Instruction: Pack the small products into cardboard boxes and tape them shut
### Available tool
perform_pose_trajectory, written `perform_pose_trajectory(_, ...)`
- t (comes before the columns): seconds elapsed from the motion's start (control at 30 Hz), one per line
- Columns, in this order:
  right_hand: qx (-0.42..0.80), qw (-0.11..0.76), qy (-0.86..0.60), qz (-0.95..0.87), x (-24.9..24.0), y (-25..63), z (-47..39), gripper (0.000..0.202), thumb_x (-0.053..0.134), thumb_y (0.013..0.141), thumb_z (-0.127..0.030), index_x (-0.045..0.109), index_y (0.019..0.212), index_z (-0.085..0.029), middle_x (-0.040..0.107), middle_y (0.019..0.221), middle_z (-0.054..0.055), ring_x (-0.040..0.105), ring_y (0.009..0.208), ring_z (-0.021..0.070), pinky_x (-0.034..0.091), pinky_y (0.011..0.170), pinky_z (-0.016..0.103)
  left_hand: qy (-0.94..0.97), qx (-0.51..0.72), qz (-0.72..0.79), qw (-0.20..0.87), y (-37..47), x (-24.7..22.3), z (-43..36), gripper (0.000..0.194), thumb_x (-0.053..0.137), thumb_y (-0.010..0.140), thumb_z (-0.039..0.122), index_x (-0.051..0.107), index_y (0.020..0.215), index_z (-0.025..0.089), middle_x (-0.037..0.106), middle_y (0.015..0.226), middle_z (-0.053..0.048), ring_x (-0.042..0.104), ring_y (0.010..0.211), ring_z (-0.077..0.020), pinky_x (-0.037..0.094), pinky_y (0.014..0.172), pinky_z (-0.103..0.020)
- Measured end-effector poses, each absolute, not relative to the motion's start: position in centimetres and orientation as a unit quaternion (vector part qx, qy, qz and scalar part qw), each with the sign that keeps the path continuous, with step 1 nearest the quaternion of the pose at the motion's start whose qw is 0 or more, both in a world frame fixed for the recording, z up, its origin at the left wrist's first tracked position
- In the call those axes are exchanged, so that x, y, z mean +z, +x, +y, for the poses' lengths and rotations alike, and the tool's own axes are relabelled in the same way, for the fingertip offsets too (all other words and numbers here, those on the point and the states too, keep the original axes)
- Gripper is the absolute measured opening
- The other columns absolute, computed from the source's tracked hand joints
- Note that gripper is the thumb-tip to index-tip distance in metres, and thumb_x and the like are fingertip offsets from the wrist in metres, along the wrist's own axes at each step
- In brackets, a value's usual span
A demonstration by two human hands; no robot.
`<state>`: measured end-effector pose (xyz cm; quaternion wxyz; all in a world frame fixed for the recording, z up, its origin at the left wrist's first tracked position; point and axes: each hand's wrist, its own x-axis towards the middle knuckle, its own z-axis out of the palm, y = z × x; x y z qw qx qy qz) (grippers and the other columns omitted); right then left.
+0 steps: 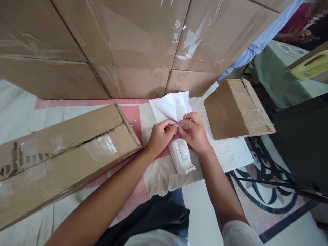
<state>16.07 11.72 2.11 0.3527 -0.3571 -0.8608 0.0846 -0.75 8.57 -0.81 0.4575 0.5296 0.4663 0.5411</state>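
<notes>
A sheet of white paper [180,102], creased and gathered to a point at its near end, lies on the cloth-covered table before me. My left hand [164,133] pinches that gathered point between thumb and fingers. From the other side, my right hand [193,131] pinches the same spot, its fingertips almost meeting those of the left. Just below both hands stands a white tape dispenser [180,155], touched by neither. Whether a piece of tape is between my fingertips is too small to tell.
Large taped cardboard boxes [143,44] form a wall behind the paper. A long carton [64,150] lies at left, an open cardboard box [238,109] at right. Beyond, a person's hand [301,36] shows near a yellow jug [311,65]. A dark chair [302,136] stands at the right.
</notes>
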Motion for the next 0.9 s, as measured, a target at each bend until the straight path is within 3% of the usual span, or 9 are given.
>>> perform_pose_trajectory(0.4,0.121,0.363,-0.354,-0.854,1.96,16.23,11.74,0.015,0.058,0.095,-0.015,0.067,0.102,-0.026,0.057,0.097,0.007,0.057,0.093,0.0242,0.052,0.078,0.043,0.572,0.507,0.479,0.432,-1.00,-0.27,8.47,0.017,0.054,0.098,0.029,0.062,0.084,0.021,0.064,0.069,0.003,0.060,0.065,-0.0141,0.046,0.067,-0.026)
perform_pose_trajectory(0.6,0.166,0.358,-0.358,-0.846,2.26,16.26,11.76,0.011,0.064,0.094,-0.022,0.068,0.104,-0.026,0.057,0.100,0.007,0.060,0.094,0.0239,0.054,0.080,0.044,0.537,0.530,0.456,0.473,-0.96,-0.23,8.55,0.016,0.056,0.096,0.030,0.064,0.085,0.021,0.062,0.067,0.002,0.059,0.065,-0.0136,0.046,0.065,-0.025)
perform_pose_trajectory(0.9,0.159,0.359,-0.352,-0.849,2.04,16.53,11.75,0.013,0.063,0.095,-0.021,0.069,0.104,-0.027,0.059,0.099,0.007,0.060,0.094,0.0243,0.055,0.077,0.044,0.538,0.525,0.467,0.466,-1.12,-0.17,8.31,0.018,0.058,0.093,0.028,0.065,0.078,0.020,0.061,0.067,0.002,0.056,0.062,-0.0130,0.044,0.063,-0.025)
